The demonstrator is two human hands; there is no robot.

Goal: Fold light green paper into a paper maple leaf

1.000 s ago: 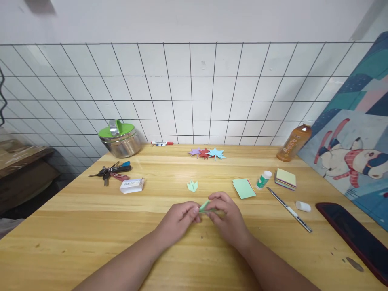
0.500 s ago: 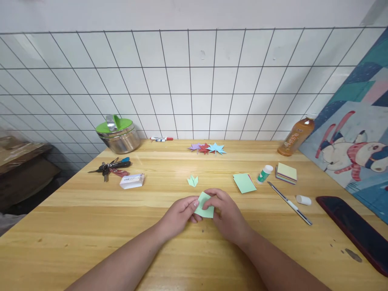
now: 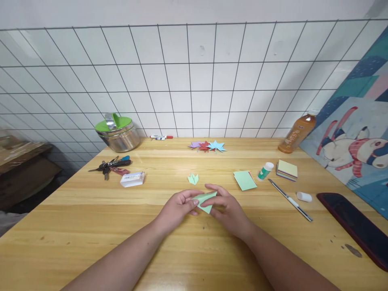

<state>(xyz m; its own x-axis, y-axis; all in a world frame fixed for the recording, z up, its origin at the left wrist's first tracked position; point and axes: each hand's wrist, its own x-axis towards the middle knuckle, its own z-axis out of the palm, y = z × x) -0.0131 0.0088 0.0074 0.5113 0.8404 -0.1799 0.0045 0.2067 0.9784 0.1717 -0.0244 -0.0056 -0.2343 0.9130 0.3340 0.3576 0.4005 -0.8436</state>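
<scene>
1. presently, the left hand (image 3: 178, 207) pinches one end of a green sheet (image 3: 206, 197) between thumb and fingers.
2. the right hand (image 3: 228, 208) has its fingers bent about the other end, one laid across the sheet's face; i cannot tell how firmly it grips.
3. the green sheet sits between the two hands, above the near half of the wooden table (image 3: 182, 258), and shows a roughly triangular face.
4. just beyond the hands lies a small folded green piece (image 3: 193, 178) with pointed tips; to its right, a few square papers (image 3: 245, 180) lie with a green one on top.
5. next to those squares stands a white-and-green tube (image 3: 264, 171), then a thicker paper stack (image 3: 286, 169) with pale yellow uppermost.
6. nearer, a slim silver tool (image 3: 291, 201) lies slantwise, a white cylinder (image 3: 304, 197) just beside it and a dark phone (image 3: 353, 228) farther right.
7. toward the tiled wall (image 3: 176, 76), a purple star (image 3: 195, 145), a red star (image 3: 204, 146) and a blue star (image 3: 216, 146) overlap in a row.
8. over on the left are a green-lidded metal pot (image 3: 123, 139), a bunch of keys (image 3: 112, 165) and a small white box (image 3: 132, 179).
</scene>
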